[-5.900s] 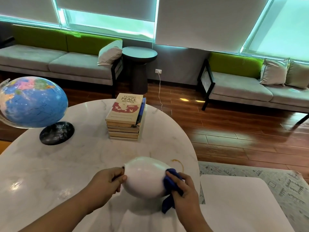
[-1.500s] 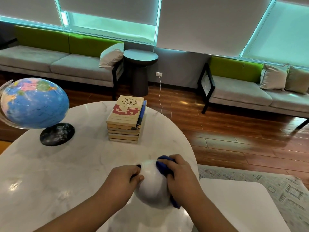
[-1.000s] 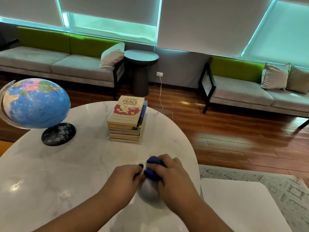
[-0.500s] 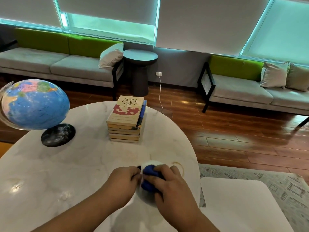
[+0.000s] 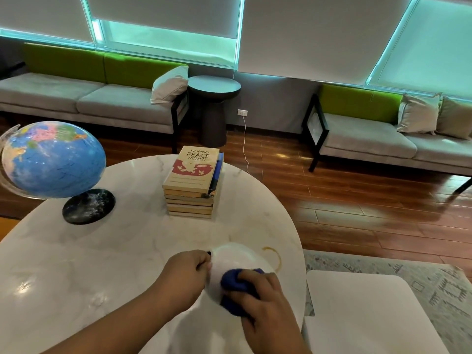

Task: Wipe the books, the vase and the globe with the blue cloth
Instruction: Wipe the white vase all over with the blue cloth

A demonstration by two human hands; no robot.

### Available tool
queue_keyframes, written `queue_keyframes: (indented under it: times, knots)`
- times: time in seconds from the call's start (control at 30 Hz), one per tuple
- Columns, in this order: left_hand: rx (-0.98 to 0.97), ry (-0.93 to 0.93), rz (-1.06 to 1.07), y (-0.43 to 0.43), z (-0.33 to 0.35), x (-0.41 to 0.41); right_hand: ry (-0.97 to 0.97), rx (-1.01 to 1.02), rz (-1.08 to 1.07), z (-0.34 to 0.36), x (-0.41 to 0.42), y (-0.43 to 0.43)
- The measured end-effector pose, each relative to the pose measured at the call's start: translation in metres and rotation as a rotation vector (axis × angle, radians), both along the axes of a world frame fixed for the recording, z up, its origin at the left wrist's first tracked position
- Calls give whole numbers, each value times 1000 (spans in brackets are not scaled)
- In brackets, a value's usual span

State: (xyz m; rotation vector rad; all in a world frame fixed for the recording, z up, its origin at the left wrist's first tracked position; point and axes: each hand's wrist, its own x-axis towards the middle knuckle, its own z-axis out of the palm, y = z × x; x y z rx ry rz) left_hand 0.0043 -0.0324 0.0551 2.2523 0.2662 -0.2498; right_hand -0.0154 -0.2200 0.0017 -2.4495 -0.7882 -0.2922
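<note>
your left hand (image 5: 186, 274) held the white vase (image 5: 235, 258) at its left end, fingers curled around it beside a small dark opening. your right hand (image 5: 265, 302) clutched the bunched blue cloth (image 5: 233, 290), fingers curled over it, and pressed it against the near right side of the vase. the vase was at the near right edge of the white marble surface (image 5: 102, 264), between your two hands; whether it rested on the surface or was lifted off it could not be told. just to its right on the surface was a brownish ring stain (image 5: 275, 259).

the stack of books (image 5: 192, 185) lay farther back near the middle of the surface, well apart from the vase, with "filipino peace women" on the top cover. the globe (image 5: 53, 159) stood at the far left on its round black base (image 5: 89, 206), tilted in its clear arc.

to the right of the surface, near you, was a white square top (image 5: 357, 302), with a patterned rug (image 5: 421, 279) under it on the wooden floor (image 5: 357, 200). along the far wall were grey sofas with green backs (image 5: 102, 98) and a dark round side table (image 5: 214, 85).
</note>
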Motion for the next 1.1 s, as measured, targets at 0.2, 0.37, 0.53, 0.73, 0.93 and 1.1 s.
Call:
queue_keyframes:
  times: [0.2,0.37,0.53,0.73,0.93,1.1]
  knots:
    - [-196,93,119,11,0,1,401,454,-447,-23,5,-24]
    - [-125,46,127,10,0,5,391,320,-262,-12,3,-8]
    - [-120,-33,117,8,-2,-1,503,515,-439,-21,6,-23]
    - [-149,-66,84,19,-6,-10,709,545,-580,-36,14,-28]
    - [-143,14,163,25,-5,-3,535,488,-362,-26,1,-3]
    - [-525,183,347,21,-4,1,398,463,-346,-15,13,11]
